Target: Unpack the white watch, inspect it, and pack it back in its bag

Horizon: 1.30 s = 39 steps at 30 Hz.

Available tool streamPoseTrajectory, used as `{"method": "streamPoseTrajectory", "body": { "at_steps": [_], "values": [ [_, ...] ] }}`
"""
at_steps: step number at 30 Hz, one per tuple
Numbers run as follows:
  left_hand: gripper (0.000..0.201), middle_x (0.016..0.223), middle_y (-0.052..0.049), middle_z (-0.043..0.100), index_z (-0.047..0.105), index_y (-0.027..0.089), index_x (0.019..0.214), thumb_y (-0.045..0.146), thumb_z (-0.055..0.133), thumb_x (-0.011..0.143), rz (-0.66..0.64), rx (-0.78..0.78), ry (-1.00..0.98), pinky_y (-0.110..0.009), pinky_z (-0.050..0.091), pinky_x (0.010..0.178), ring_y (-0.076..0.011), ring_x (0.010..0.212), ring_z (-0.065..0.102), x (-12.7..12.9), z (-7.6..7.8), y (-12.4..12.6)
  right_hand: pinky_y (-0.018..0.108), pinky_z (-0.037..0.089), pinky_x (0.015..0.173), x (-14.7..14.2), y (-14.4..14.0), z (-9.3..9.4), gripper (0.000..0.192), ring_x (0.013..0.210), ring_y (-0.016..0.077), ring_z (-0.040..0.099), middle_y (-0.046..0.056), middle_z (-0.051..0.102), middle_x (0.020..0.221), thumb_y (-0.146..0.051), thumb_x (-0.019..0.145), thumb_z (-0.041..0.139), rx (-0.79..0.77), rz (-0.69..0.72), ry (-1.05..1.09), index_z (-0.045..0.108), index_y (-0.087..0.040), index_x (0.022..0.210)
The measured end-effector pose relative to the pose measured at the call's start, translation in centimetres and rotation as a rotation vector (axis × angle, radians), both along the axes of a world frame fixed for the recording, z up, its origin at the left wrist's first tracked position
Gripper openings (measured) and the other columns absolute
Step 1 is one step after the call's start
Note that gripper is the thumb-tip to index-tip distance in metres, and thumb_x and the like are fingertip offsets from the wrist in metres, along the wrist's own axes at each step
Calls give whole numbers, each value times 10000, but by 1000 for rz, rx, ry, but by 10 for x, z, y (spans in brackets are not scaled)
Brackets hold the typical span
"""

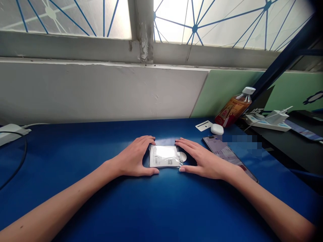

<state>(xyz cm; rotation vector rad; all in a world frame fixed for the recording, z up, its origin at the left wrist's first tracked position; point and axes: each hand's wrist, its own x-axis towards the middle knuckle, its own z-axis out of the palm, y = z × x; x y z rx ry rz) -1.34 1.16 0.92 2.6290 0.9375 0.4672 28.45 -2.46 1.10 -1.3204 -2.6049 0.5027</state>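
Both hands, left hand (135, 158) and right hand (202, 159), lie flat with fingers released, bracketing the clear plastic packet (164, 156) mid-tabletop (75, 161); it could probably skid toward the smartphone (227, 154).

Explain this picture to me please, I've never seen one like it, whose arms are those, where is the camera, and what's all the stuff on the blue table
There is no machine here. The picture comes from a camera worn on a person's head, looking forward and down, so the two bare arms reaching in from the bottom are that person's own.

The left hand and right hand lie open on a blue table, one on each side of a small clear plastic packet with white contents and a printed label. The fingertips touch its edges; neither hand grips it. A small white round piece sits at the packet's right edge.

To the right lies a smartphone with its screen lit. Behind it are a small white oval case, a white card and a tilted drink bottle with a white cap. Farther right is a white power strip. A dark cable runs at the far left.
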Motion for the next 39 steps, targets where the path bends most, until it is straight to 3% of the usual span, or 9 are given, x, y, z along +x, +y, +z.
{"method": "streamPoseTrajectory", "body": {
  "at_steps": [4, 9, 14, 19, 24, 29, 39],
  "values": [
    [821, 1440, -171, 435, 427, 172, 1369, 656, 643, 742, -6, 19, 52, -517, 348, 1080, -370, 1354, 355, 1, 0, -3, 516, 316, 1123, 1, 0, 0, 832, 1426, 337, 261, 103, 309, 1557, -642, 820, 554, 6, 7, 16, 291, -245, 1503],
    [671, 1485, -150, 393, 369, 193, 1442, 570, 490, 901, 1, 1, 93, -544, 291, 1110, -357, 1387, 312, 14, -2, -16, 529, 318, 1117, 0, -2, 2, 795, 1427, 342, 257, 99, 309, 1557, -635, 831, 544, 5, 8, 12, 318, -255, 1492],
    [677, 1497, -150, 378, 362, 175, 1450, 568, 474, 911, 11, 29, 124, -540, 230, 1145, -350, 1408, 277, 22, -6, -22, 511, 312, 1131, -11, -5, 0, 800, 1427, 325, 262, 153, 322, 1542, -639, 857, 492, 23, -80, 26, 357, -137, 1466],
    [671, 1516, -145, 352, 356, 187, 1456, 575, 458, 918, 9, 48, 124, -540, 230, 1143, -352, 1415, 263, 21, -9, -21, 534, 336, 1114, -25, -7, -6, 758, 1410, 340, 298, 175, 373, 1511, -632, 861, 489, 79, -140, 64, 426, -125, 1420],
    [717, 1546, -144, 287, 263, 173, 1498, 596, 396, 935, 6, 48, 175, -529, 190, 1153, -342, 1443, 189, 22, -10, -21, 530, 337, 1116, -31, -8, -9, 668, 1402, 321, 325, 172, 425, 1480, -546, 920, 440, 155, -125, 51, 418, -109, 1425],
    [678, 1548, -141, 285, 285, 176, 1487, 586, 359, 953, 9, 46, 203, -510, 183, 1158, -331, 1447, 182, 22, -10, -20, 484, 354, 1118, -30, -7, -7, 532, 1347, 276, 432, 164, 503, 1421, -389, 985, 333, 183, -124, -1, 448, -78, 1402],
    [640, 1534, -143, 316, 307, 170, 1471, 561, 341, 965, 20, 36, 215, -514, 199, 1151, -336, 1438, 204, 23, -8, -20, 468, 454, 1042, -39, -12, -8, 497, 1291, 306, 497, 220, 522, 1383, -254, 982, 290, 273, -120, -88, 432, -28, 1402]
  ]
}}
